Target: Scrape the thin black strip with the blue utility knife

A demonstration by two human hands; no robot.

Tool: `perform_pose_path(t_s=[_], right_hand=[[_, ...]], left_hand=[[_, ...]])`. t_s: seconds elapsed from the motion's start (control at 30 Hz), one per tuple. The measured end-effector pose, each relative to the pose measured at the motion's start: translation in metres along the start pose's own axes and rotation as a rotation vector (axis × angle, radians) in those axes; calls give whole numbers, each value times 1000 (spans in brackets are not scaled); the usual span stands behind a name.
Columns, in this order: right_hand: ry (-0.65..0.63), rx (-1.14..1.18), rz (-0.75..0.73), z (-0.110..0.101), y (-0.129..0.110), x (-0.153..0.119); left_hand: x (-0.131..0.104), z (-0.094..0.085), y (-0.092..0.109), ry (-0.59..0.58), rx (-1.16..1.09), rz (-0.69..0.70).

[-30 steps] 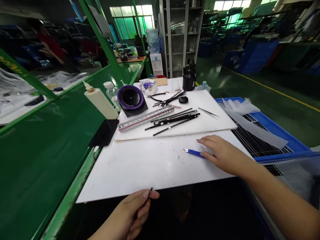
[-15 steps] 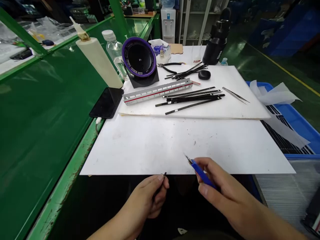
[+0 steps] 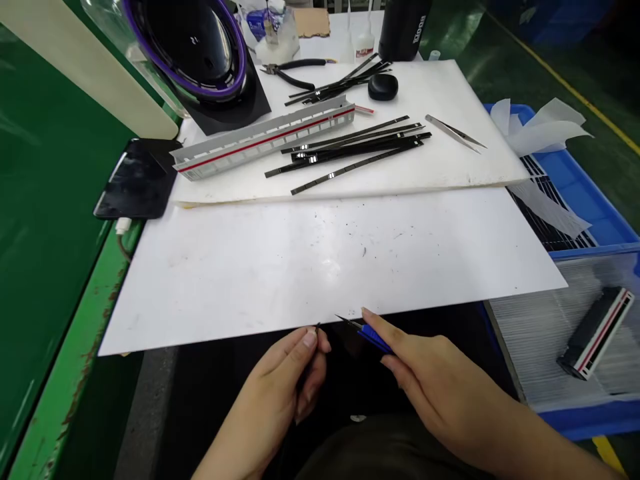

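Observation:
Just at the front edge of the white work sheet [image 3: 240, 267], my left hand [image 3: 287, 370] is closed in a pinch on a thin black strip [image 3: 317, 327]; only its tip shows above the thumb. My right hand [image 3: 435, 377] grips a blue craft knife [image 3: 375, 338], index finger stretched along it. The slim pointed blade is aimed left towards my left fingertips, a small gap away from them. Beyond the hands, several black strips [image 3: 360, 148] lie on a white foam board [image 3: 465, 173], beside a grey slotted channel [image 3: 265, 137] with a red line.
Tweezers [image 3: 455, 133], a black oval case [image 3: 383, 87] and pliers [image 3: 295, 72] lie on the board. At left are a phone [image 3: 135, 180] and a purple-rimmed round device [image 3: 195, 47]. A blue tray [image 3: 610, 193] with strips and white sheets stands at right.
The view has tilted down and shifted. My right hand has brought the knife closer to my left hand and turned its blade leftward. The left hand keeps its pinch.

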State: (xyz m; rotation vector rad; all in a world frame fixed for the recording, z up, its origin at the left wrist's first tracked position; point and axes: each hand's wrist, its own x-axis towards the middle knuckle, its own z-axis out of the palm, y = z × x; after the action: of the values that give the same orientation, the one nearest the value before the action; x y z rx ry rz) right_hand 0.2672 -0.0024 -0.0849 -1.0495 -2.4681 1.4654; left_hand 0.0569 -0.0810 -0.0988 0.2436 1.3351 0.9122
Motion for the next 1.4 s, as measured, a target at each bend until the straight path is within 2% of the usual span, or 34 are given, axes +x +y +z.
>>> perform_pose_path(t_s=[0.2,0.67,0.73,0.9,1.0,1.1,1.23,1.33,1.4], right_hand=[[-56,-297,-95,-5,5,11],[-48,-417,-84,-2,-2,16],[-34,-477,-80,-2,-2,14],[108,-670,-41,6,2,-5],[113,-706,-24,14,7,-21],[54,-612,-29,18,13,-34],[32,-339,1,16,15,-42],[107,-15,37,15,12,-40],[121,310,151,18,10,-36]], left_hand=[[3,5,-4,66,-67,53],[1,8,6,83,-147,-64],[1,8,7,75,-139,-56],[1,4,6,39,-158,-81],[1,3,6,64,-143,-82],[1,4,6,71,-141,-79],[2,6,6,27,-175,-75],[3,6,6,14,-223,-66],[3,7,5,8,-251,-63]])
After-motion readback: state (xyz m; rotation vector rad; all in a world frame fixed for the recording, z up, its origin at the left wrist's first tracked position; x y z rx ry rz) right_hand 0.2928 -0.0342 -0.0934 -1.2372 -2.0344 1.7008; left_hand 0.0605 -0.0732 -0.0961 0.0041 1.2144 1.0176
